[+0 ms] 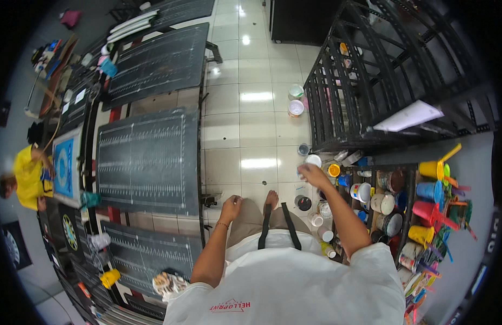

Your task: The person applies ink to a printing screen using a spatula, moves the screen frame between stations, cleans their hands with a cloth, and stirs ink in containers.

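My right hand [314,176] reaches down on the right, beside a white tub [313,161] on the floor. Its fingers are closed, and a small pale thing shows at the fingertips, too small to name. Below this hand sit a clear container [301,189] and a round container with a dark top [303,203]. Over my left knee hangs my left hand [232,203], its fingers curled in with nothing visible in them. An orange-yellow paint pot [334,170] and a white bucket [360,192] stand to the right of my right forearm.
Long dark printing boards [148,162] line the left. A black metal rack [364,86] rises at the far right, with two tubs [295,108] by its foot. Shelves of paint pots [389,200] stand close on my right. A person in yellow [31,176] works at the left.
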Motion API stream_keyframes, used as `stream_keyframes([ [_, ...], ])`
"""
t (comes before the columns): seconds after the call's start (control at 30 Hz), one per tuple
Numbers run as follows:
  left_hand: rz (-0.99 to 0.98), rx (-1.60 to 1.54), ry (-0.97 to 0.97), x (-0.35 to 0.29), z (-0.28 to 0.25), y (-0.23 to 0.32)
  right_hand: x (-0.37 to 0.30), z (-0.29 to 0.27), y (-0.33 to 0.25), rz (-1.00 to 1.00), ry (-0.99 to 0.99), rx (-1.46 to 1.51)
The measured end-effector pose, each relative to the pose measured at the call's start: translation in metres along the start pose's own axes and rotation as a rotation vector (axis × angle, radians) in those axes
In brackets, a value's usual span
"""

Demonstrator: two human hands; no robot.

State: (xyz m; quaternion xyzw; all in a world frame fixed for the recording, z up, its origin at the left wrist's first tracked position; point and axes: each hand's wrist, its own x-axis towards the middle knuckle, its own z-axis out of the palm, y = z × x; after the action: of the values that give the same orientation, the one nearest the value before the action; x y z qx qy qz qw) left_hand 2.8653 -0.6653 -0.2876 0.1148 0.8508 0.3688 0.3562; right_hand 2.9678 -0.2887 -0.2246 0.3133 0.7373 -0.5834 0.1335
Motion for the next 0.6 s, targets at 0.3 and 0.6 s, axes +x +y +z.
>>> stream_keyframes([
  [0.3, 0.047, 0.033, -0.119, 0.31, 0.01, 0.079, 0.314, -0.085, 0.004, 0.199, 0.241, -0.024],
  [0.6, 0.358, 0.263, -0.109, 0.71, 0.159, 0.078, 0.563, -0.144, 0.114, 0.267, 0.501, -0.34],
])
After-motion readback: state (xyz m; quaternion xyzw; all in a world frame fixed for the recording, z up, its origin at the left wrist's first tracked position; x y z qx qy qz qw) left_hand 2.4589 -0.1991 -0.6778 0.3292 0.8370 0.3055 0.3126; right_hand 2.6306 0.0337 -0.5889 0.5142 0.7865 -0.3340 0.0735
